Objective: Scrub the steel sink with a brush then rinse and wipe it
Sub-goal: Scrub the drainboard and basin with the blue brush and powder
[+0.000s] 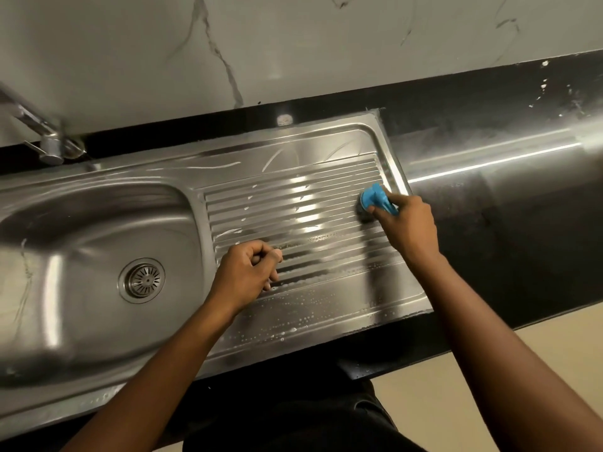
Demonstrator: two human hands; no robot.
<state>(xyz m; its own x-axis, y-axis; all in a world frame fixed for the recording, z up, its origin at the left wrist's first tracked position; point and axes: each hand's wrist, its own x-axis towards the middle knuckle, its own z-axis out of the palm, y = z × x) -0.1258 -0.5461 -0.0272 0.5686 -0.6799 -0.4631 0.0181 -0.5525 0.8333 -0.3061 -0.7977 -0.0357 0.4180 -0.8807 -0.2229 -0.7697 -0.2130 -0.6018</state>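
Nearest, two bare forearms stretch over the front rim of the steel sink [65,402]. The left hand [248,272] rests on the near left part of the ribbed drainboard [293,203]. Its fingers are curled into a fist with the thumb laid against the index finger, and there is nothing in it. Beads of water and foam [293,329] dot the flat strip of steel between that hand and the front rim.

Farther out and to the right, the right hand [408,223] grips the scrub brush [375,200]. The fingers are curled round its blue plastic handle, which sticks out past the fingertips toward the wall. The dark bristle head sits just below them, on the ridges near the drainboard's far right corner.

Left of the drainboard lies the basin [81,256], with a round drain strainer [142,281] in its bottom. A wet, streaked black countertop [522,239] adjoins the sink on the right. At the back left a chrome faucet [36,125] stands before the white veined marble wall [293,44].
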